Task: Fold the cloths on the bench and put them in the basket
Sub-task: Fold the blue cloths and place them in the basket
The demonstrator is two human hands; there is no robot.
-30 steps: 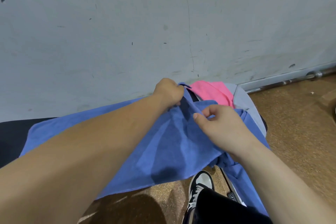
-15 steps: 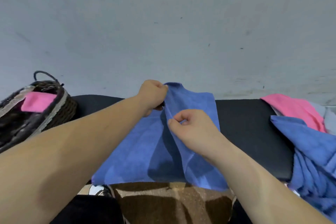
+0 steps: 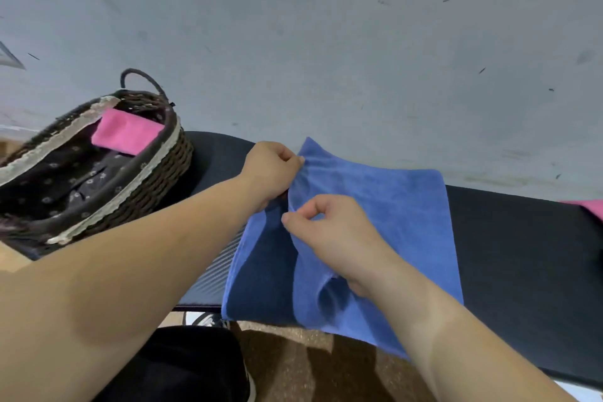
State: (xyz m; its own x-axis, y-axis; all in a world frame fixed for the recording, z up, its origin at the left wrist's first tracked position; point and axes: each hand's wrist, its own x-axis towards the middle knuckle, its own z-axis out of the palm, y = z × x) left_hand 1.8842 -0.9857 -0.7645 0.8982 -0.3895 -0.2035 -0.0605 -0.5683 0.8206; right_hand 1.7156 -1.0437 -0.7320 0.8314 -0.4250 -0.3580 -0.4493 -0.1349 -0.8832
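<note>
A: What has been altered since half a second ago?

B: The view has been swung left. More of the basket (image 3: 153, 186) is shown, and the pile at the right is reduced to one pink corner (image 3: 587, 207). The same holds on the cloth have been kept.

A: How is the scene laid out, largest first?

B: A grey wall (image 3: 326, 42) is seen at the far side. Against it a black bench (image 3: 522, 254) is set. A blue cloth (image 3: 391, 206) is spread across the middle of the bench, and its near edge is hung over the brown floor (image 3: 310, 365).

A: And the basket?

B: It is stood on the left end of the bench, apart from the blue cloth. A folded pink cloth (image 3: 127, 132) is laid inside it.

A: What is held?

B: The far left corner of the blue cloth is gripped in the curled fingers of the left hand (image 3: 270, 173). A raised fold just nearer is pinched between thumb and forefinger of the right hand (image 3: 329, 232).
</note>
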